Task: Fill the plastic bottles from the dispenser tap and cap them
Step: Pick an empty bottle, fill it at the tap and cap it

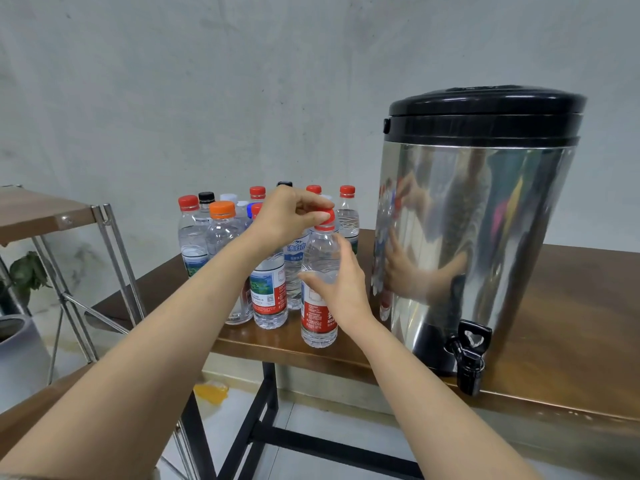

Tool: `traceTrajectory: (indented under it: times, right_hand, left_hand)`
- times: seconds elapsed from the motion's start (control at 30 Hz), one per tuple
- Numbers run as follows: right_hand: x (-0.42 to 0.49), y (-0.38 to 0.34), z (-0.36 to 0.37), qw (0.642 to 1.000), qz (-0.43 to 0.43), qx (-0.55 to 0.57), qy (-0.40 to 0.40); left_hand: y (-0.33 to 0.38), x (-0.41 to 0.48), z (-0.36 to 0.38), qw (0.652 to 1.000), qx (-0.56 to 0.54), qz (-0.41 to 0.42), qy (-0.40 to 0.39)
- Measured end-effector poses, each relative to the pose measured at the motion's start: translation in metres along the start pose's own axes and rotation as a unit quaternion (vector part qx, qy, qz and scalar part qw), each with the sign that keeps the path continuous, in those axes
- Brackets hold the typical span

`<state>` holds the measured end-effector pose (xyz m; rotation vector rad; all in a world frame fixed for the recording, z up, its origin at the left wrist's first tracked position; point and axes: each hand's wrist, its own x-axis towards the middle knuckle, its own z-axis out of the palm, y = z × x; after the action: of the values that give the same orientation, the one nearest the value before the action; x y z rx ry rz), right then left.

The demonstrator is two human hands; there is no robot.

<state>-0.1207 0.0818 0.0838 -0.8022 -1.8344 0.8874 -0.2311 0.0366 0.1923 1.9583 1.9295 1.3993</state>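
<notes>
The left hand (287, 216) pinches the red screw cap (327, 221) atop a clear plastic bottle with a red label (318, 317). The right hand (346, 285) wraps its body, probably steadying it against the twist. The bottle stands on the brown wooden table (571, 306), just left of the single shiny steel dispenser (485, 237) and its one black tap (469, 358). I count about eleven other capped bottles (270, 292) clustered behind (some half-hidden).

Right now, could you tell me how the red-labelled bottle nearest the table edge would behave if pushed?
The red-labelled bottle is tall and narrow, so it would probably tip rather than slide. Its thin clear wall likely dents under a squeeze. It appears water-filled, so probably heavy.
</notes>
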Motion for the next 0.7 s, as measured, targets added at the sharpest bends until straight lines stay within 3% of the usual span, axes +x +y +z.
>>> traceTrajectory:
  times: [0.2,0.47,0.7]
  right_hand:
    - [-0.001,-0.001,-0.003,1.0,-0.002,0.002,-0.002]
    - [0.0,-0.001,-0.001,1.0,-0.002,-0.007,-0.005]
    - [-0.001,-0.003,-0.002,1.0,0.001,-0.007,-0.007]
  left_hand:
    - [0.004,0.001,0.001,0.999,0.034,0.001,-0.031]
    - [-0.005,-0.002,0.011,0.997,-0.063,-0.026,0.019]
    - [-0.006,-0.003,0.013,0.986,-0.138,-0.093,-0.009]
